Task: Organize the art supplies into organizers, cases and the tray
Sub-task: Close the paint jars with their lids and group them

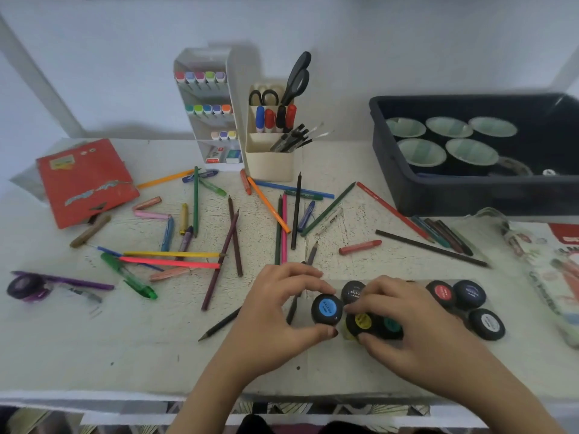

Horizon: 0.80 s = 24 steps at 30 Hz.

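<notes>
Black-lidded poster-paint jars stand upright on the table (125, 346), their round labels facing up. The left hand (275, 308) curls thumb and fingers round the blue-labelled jar (327, 308). The right hand (407, 317) arches over the yellow-labelled jar (362, 321), pinching it between fingertips on its far side and thumb on its near edge. The teal-labelled jar (391, 325) sits half under that hand, touching the yellow one. Just right of the right hand stand the red-labelled jar (442, 293) and the white-labelled jar (487, 324). Beyond the left hand, coloured pencils (283, 227) lie flat, pointing many ways. Well beyond the right hand sits the dark tray (438, 195).
</notes>
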Tool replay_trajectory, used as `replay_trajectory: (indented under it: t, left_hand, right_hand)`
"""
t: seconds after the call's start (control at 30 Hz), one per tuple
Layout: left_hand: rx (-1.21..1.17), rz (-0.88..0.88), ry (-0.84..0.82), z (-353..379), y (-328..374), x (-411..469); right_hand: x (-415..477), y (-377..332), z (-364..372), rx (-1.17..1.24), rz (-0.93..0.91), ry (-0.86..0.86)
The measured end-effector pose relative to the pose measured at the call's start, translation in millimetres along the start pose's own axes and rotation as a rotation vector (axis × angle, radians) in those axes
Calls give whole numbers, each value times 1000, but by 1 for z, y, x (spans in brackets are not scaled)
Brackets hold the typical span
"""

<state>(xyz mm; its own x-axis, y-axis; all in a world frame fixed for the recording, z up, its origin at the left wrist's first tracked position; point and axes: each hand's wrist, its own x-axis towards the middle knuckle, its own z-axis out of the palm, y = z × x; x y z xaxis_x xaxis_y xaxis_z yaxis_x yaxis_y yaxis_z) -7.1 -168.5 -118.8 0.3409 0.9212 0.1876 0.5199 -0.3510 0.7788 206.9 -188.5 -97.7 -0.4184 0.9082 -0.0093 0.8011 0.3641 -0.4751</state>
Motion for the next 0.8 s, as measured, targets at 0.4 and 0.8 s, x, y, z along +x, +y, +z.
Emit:
replay_trajectory:
  t: [0.4, 0.8]
  left_hand:
    - [32, -22, 4, 5, -1, -2]
    - [49, -87, -82, 11, -2, -8]
  right_hand:
    - [-5, -6, 9, -111, 2, 141]
    - [-9, -2, 12, -67, 33, 212]
